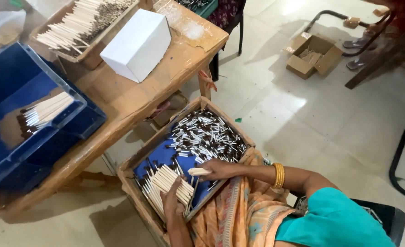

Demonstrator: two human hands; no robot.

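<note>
Two hands busy | left hand (172,201) clutches stick bundle (168,183) | right hand (216,169) pinches few sticks (198,171) over tray (134,160) | light, brittle-looking, best gripped mid-length

On lap: shallow wooden tray (134,161) of loose sticks (207,135).
Left of tray: wooden worktop (134,98).
On worktop: white cardboard box (136,44), blue plastic bin (10,87).
Behind tray, on floor: open brown carton (313,55).
</note>
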